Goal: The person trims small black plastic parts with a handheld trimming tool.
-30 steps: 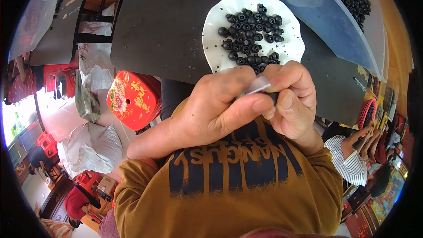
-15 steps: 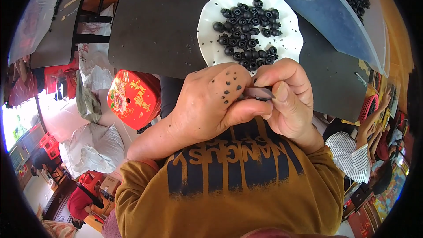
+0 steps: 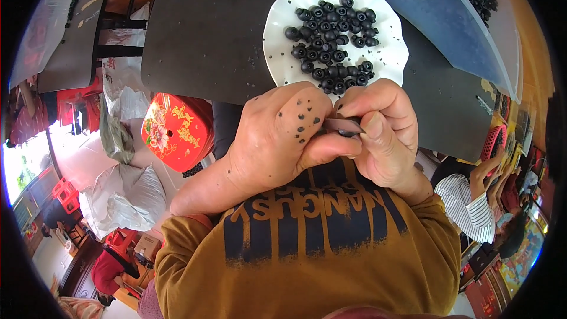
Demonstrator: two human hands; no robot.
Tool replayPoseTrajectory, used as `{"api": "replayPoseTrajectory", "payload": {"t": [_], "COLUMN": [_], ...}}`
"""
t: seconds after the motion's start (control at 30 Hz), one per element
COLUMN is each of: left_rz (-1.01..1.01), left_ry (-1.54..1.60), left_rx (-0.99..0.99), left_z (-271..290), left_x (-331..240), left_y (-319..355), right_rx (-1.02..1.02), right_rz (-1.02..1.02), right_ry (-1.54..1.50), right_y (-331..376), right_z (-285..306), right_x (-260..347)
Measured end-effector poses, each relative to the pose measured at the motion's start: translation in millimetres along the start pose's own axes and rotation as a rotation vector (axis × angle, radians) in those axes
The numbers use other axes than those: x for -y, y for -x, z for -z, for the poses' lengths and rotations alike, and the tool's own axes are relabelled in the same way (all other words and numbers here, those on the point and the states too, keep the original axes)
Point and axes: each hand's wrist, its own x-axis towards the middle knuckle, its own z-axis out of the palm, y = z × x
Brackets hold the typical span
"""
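My left hand (image 3: 280, 130) is closed around a small flat blade (image 3: 342, 124), which sticks out toward the right between the two hands. My right hand (image 3: 387, 121) pinches a small black rubber part (image 3: 358, 123) against the blade's tip; fingers hide most of it. Black crumbs cling to the back of my left thumb side. Just beyond the hands stands a white wavy-rimmed plate (image 3: 277, 29), with many small black round-headed rubber parts (image 3: 328, 26) and some black specks on it.
The plate rests on a dark table (image 3: 204, 35). A clear bluish plastic bin (image 3: 425, 6) with black parts stands at the far right. To the left are a red stool (image 3: 177, 133) and a white sack (image 3: 124, 198). A person in a striped sleeve (image 3: 466, 207) is at the right.
Both hands stay together at nearly the same place, with the blade and black part still between them. The view has shifted slightly. The person at the right has moved an arm a little.
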Motion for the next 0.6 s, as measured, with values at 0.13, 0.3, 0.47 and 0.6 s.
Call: {"api": "replayPoseTrajectory", "payload": {"t": [0.13,0.3,0.47,0.6], "left_rz": [0.005,0.012,-0.005,-0.027], "left_ry": [0.0,0.006,-0.057,-0.131], "left_rx": [0.032,0.039,0.025,-0.011], "left_z": [0,-2,-7,-11], "left_x": [2,4,3,4], "left_y": [-2,-2,-2,0], "right_rx": [-0.014,0.041,0.104,0.082], "right_rz": [-0.007,0.068,0.151,0.134], "right_ry": [0.008,0.033,0.073,0.036], "right_y": [0,-3,-5,-4], "right_z": [2,5,10,10], "right_x": [-1,-2,-5,-5]}}
